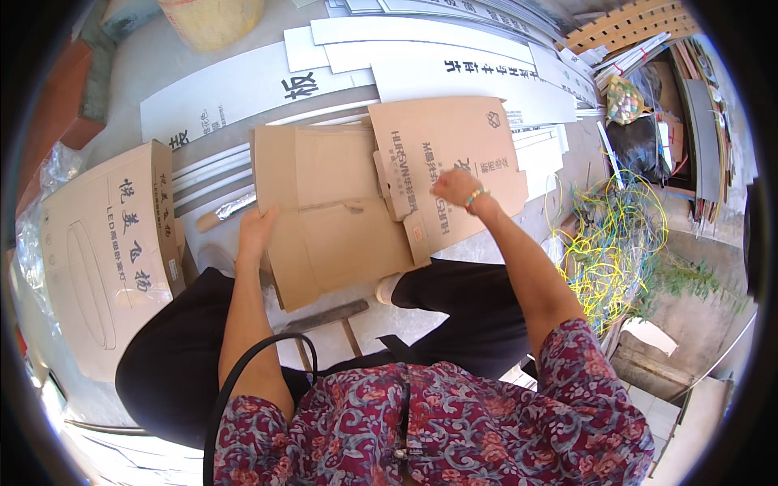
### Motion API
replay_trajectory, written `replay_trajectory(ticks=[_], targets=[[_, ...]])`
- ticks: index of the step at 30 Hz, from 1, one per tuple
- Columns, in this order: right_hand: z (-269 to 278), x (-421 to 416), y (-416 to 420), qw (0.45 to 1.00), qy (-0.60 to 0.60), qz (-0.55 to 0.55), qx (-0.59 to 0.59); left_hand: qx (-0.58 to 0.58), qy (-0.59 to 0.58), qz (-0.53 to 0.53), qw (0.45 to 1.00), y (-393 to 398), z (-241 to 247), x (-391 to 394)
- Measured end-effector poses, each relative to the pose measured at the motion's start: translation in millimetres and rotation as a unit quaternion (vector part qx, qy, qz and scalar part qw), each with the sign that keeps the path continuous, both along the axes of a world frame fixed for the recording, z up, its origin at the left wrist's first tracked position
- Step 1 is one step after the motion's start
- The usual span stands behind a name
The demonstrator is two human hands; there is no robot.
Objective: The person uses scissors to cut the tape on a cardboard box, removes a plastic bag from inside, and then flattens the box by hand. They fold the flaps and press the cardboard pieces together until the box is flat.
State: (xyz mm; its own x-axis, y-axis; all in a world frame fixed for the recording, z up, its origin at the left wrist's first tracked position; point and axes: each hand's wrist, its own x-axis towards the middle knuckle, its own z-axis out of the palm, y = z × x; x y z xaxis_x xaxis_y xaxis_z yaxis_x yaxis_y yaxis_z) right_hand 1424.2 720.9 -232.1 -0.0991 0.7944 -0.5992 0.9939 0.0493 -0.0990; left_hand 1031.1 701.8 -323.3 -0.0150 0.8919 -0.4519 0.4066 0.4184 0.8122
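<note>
My left hand (258, 229) grips the left edge of a folded brown cardboard box (340, 243), its plain inner side facing up. Over a second cardboard sheet (447, 130), which bears printed writing and a paw mark, my right hand (457, 188) is curled with its fingers closed. Nothing shows in that hand, and its contact with the sheet cannot be told. The two pieces of cardboard overlap near the middle, where small flaps stand out. A beaded bracelet circles my right wrist.
A large printed cardboard box (91, 255) stands at the left. Long white boards (425, 42) and white tubes (213, 164) lie beyond the cardboard. Tangled yellow and blue cables (608, 255) lie at the right. A small wooden stool (325, 321) sits between my legs.
</note>
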Motion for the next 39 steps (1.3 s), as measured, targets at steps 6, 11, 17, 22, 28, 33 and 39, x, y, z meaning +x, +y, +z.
replay_trajectory(ticks=[6,11,17,22,28,33,39], targets=[[-51.8,-16.4,138.1,0.98,0.05,0.05,0.183,-0.072,-0.119,0.064,0.988,-13.1,-31.9,-8.8],[-141.0,-59.9,218.5,0.998,-0.002,0.057,0.041,-0.115,-0.137,0.062,0.982,20.7,-75.3,-16.9],[-124.9,-73.7,222.2,0.985,0.144,-0.078,-0.061,-0.129,-0.182,0.118,0.968,5.7,-97.9,-23.1],[-102.7,-59.2,233.1,0.984,-0.056,0.156,-0.067,-0.151,-0.201,0.138,0.958,6.8,-110.9,-28.1],[-127.2,-56.5,206.0,0.889,-0.397,0.227,-0.03,-0.092,-0.154,0.057,0.982,15.4,-117.1,-23.5],[-131.4,-72.0,201.6,0.823,-0.466,0.26,-0.195,-0.131,-0.208,0.091,0.965,23.4,-102.9,-11.6],[-125.7,-57.0,193.3,0.677,-0.581,0.332,-0.306,-0.134,-0.114,0.012,0.984,36.4,-72.2,7.7]])
